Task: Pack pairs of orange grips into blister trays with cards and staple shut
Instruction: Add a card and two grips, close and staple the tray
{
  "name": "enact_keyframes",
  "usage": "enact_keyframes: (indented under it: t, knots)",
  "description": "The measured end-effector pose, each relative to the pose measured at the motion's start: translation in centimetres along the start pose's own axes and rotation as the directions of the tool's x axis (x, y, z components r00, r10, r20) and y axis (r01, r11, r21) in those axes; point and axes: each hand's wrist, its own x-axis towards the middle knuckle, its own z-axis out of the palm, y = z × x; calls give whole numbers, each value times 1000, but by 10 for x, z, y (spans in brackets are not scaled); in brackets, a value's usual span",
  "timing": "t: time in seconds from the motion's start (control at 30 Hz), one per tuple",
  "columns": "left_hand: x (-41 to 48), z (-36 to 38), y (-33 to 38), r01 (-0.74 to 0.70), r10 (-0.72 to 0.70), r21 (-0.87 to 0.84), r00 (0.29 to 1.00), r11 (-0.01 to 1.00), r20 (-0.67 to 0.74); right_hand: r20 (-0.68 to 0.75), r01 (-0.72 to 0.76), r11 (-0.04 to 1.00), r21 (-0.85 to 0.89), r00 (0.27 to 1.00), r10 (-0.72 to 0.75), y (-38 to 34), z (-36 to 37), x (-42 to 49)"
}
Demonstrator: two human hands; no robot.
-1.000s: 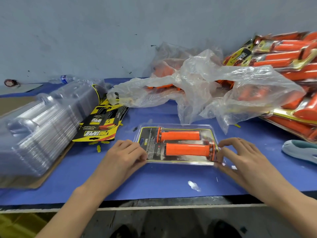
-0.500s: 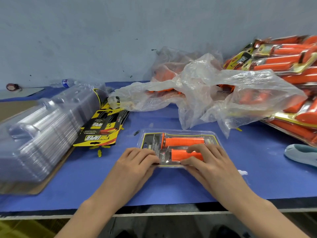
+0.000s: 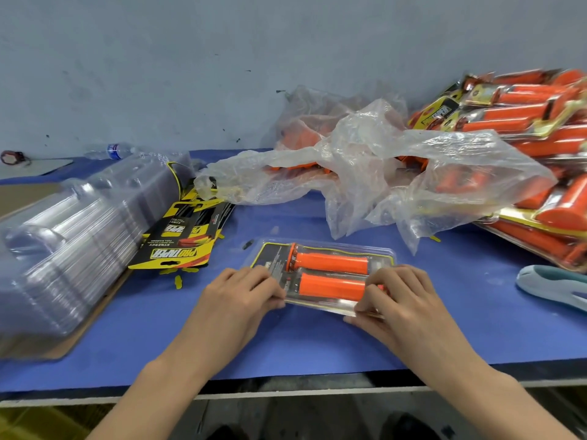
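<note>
Left hand (image 3: 241,293) and right hand (image 3: 401,301) pinch the nine and three o'clock ends of a clear plastic blister tray (image 3: 317,305) at the centre of the blue tabletop (image 3: 152,344). Two orange cylindrical grips (image 3: 330,263) lie side by side inside it, over a black-and-yellow printed card (image 3: 270,258). Stacked empty clear trays (image 3: 63,242) sit at nine o'clock and a crumpled clear plastic bag (image 3: 381,173) at twelve.

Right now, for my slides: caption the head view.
Left hand and right hand hold a blister tray containing two orange grips.
</note>
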Motion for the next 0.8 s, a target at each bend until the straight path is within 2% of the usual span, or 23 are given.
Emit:
enact_keyframes:
  t: [0.1,0.23,0.4,0.53,0.7,0.8]
  knots:
    - [-3,-5,-11,63,-63,-29,998,998,3,12,15,999,39,1000,-15,12,-10,-9]
    - [-5,-4,-14,83,-81,-57,996,995,39,113,-55,987,148,993,38,19,-17,-16]
    - [-6,3,-12,113,-111,-38,993,993,49,135,-1,995,96,991,-12,22,-18,-15]
    - [-5,10,-4,44,-44,5,999,999,16,139,16,995,97,990,-30,22,-16,-13]
    - [13,31,30,-120,120,10,993,993,-10,148,27,993,118,988,-45,23,-16,-14]
    - [19,33,38,-151,152,10,988,988,-13,159,29,991,129,986,-50,22,-18,-13]
